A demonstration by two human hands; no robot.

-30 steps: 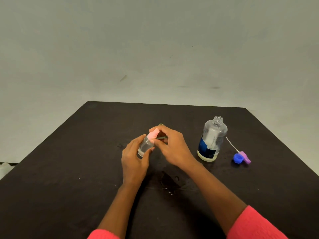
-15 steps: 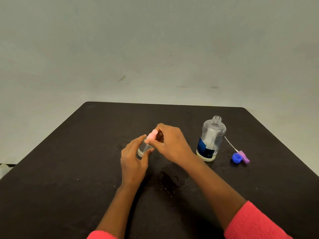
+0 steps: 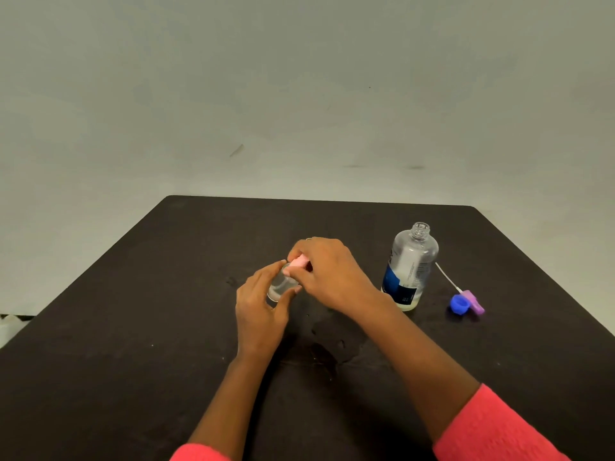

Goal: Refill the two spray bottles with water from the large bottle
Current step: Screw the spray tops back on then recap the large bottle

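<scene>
Dark table [image 3: 133, 327], plain grey wall behind. Left hand [image 3: 258, 314] grips the small spray bottle [image 3: 278, 289], which stands upright well left of the large bottle [image 3: 411, 267]. Right hand [image 3: 332, 277] pinches its pink cap [image 3: 298, 262]. Over the last second the right hand has rolled further over the cap while the bottle stayed put. This is judged to be a cap being screwed on, so one refill is nearly finished. The large bottle stands uncapped. Just right of it a blue cap [image 3: 460, 304] and a purple sprayer [image 3: 474, 301] lie touching. The second spray bottle cannot be made out. A wet patch [image 3: 322, 354] lies nearer the person. The table's right edge runs near the sprayer, so the widest room for moving is left of the hands.
</scene>
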